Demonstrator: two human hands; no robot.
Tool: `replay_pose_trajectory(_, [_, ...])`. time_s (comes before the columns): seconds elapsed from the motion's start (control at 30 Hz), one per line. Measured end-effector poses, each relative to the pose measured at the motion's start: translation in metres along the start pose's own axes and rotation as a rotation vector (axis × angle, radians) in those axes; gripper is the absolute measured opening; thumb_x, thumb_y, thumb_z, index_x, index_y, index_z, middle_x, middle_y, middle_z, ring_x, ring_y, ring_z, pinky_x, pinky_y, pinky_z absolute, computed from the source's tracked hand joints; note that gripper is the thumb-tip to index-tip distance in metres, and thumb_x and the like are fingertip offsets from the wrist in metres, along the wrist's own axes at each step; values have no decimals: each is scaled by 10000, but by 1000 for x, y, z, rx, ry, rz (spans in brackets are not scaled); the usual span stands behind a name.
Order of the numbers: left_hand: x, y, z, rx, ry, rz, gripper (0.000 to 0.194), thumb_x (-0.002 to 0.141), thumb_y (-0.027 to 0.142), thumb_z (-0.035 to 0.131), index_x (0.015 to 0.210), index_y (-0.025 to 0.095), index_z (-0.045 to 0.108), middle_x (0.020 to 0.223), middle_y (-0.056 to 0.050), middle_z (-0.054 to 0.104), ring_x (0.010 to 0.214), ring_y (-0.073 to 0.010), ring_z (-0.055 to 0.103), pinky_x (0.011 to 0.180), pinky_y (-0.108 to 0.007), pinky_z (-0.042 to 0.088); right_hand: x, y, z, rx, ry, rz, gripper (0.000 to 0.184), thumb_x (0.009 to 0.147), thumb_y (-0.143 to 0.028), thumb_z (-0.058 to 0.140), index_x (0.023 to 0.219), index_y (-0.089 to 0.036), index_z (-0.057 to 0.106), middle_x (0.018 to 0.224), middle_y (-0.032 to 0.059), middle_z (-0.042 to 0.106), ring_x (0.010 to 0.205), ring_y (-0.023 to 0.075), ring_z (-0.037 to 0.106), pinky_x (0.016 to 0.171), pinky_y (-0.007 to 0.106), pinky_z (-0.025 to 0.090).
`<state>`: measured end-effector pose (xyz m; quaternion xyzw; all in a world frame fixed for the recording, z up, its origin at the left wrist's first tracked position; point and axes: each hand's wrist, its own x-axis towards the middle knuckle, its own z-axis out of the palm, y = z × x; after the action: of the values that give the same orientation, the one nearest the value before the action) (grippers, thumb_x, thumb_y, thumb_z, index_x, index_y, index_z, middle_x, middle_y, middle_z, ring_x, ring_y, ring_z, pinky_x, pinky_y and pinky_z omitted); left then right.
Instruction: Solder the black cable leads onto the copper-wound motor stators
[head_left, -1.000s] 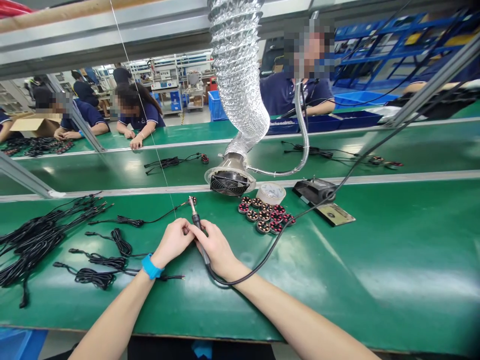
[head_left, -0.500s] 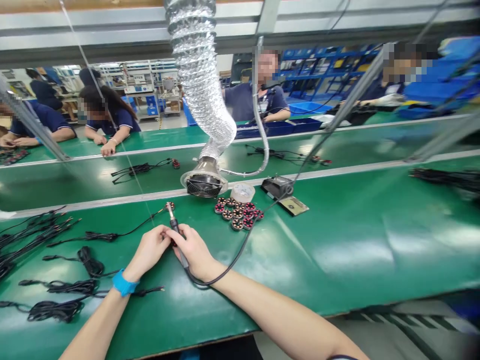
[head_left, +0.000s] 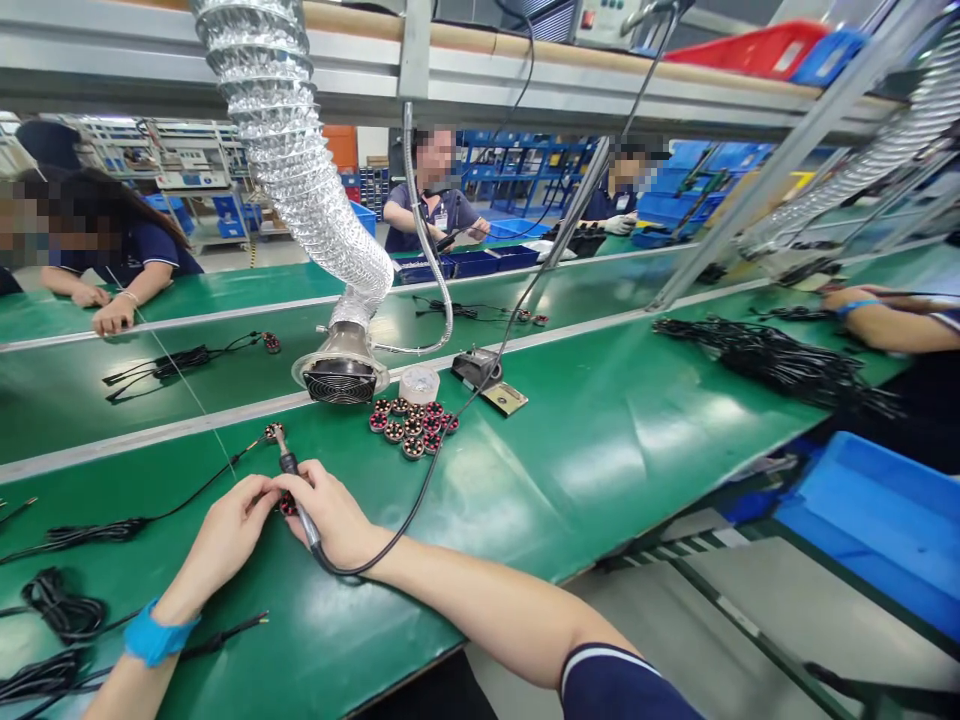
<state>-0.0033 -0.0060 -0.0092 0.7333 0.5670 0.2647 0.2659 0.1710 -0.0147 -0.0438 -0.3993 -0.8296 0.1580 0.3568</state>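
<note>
My right hand [head_left: 334, 518] grips a soldering iron [head_left: 294, 482] like a pen, its tip pointing away toward a small round motor [head_left: 274, 432] that has a black cable attached. My left hand [head_left: 225, 540], with a blue wristband [head_left: 154, 636], rests on the green bench right beside the right hand; its fingertips pinch a small dark red part [head_left: 287, 503] between the two hands. A thin solder wire [head_left: 184, 385] runs down from above toward the hands. The iron's black cord [head_left: 450, 420] loops off to the right and up.
A cluster of small round motors [head_left: 410, 425] and a tape roll [head_left: 418, 383] sit under the silver fume duct [head_left: 330, 250] and its fan. An iron stand [head_left: 480, 368] lies behind. Black cable bundles [head_left: 60, 610] lie left; more cables [head_left: 780, 360] and a blue bin [head_left: 885, 510] right. Other people work nearby.
The camera has swung to the right, so everything slid left in view and the bench's right end and blue bin appeared. My hands hold the same pose around the iron.
</note>
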Motion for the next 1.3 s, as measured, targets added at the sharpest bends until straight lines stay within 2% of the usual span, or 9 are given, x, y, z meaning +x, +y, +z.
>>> replay_pose_trajectory(0.1, [-1, 4, -1, -96, -14, -38, 309, 857, 510, 493, 778, 244, 629, 735, -13, 641, 692, -219, 562, 656, -343, 470, 0, 2, -3, 50, -8, 46, 565, 793, -124, 659, 1315, -261, 493, 1168, 63, 501, 926, 182, 585, 849, 308, 528])
replay_pose_trajectory(0.23, [-4, 13, -11, -245, 48, -93, 284, 839, 487, 543, 778, 223, 630, 727, -16, 617, 672, -188, 537, 617, -310, 450, -1, 5, -4, 173, 36, 54, 575, 785, -111, 678, 1318, -216, 489, 1176, 85, 495, 965, 190, 595, 877, 315, 524])
replay_pose_trajectory(0.33, [-5, 11, -18, -223, 68, -188, 323, 811, 498, 580, 741, 188, 639, 644, 0, 566, 584, -143, 472, 542, -267, 373, -1, 8, 0, 259, 75, 54, 577, 781, -90, 678, 1311, -220, 491, 1154, 76, 493, 983, 189, 595, 914, 330, 516])
replay_pose_trajectory(0.43, [-6, 5, -17, -155, -44, -230, 416, 798, 561, 591, 660, 169, 613, 553, 25, 483, 530, -116, 403, 508, -249, 294, 0, 10, 6, 294, 92, 60, 587, 773, -85, 686, 1307, -227, 490, 1160, 75, 490, 976, 191, 604, 911, 341, 521])
replay_pose_trajectory(0.53, [-7, 2, -10, -143, -134, -260, 442, 785, 597, 602, 685, 166, 609, 533, 43, 459, 494, -106, 377, 483, -242, 259, 0, 10, 10, 313, 102, 60, 570, 785, -90, 675, 1305, -237, 491, 1166, 73, 485, 945, 181, 612, 893, 343, 529])
replay_pose_trajectory(0.73, [-7, 4, 1, -176, -130, -219, 301, 770, 447, 583, 673, 163, 587, 572, 37, 498, 514, -103, 385, 492, -231, 273, 0, 10, 13, 304, 114, 65, 554, 792, -81, 662, 1296, -239, 495, 1140, 62, 481, 907, 170, 613, 868, 331, 538])
replay_pose_trajectory(0.93, [-8, 5, -3, -235, -184, -239, 209, 732, 362, 553, 705, 159, 592, 592, 47, 483, 525, -98, 359, 506, -227, 280, -1, 9, 11, 287, 114, 81, 548, 798, -105, 673, 1296, -252, 497, 1147, 64, 482, 897, 173, 616, 867, 344, 548])
replay_pose_trajectory(1.13, [-9, 5, -8, -264, -259, -178, 158, 701, 308, 566, 665, 156, 588, 613, 37, 510, 592, -111, 411, 576, -236, 311, -1, 8, 10, 287, 115, 79, 561, 795, -97, 678, 1302, -243, 488, 1150, 71, 484, 917, 181, 618, 869, 347, 548])
replay_pose_trajectory(1.3, [-9, 8, -11, -372, -239, -259, 154, 686, 304, 579, 671, 157, 625, 596, 34, 531, 534, -99, 387, 519, -231, 282, -1, 8, 9, 272, 119, 78, 565, 782, -93, 690, 1292, -243, 500, 1133, 64, 492, 891, 178, 617, 842, 340, 554])
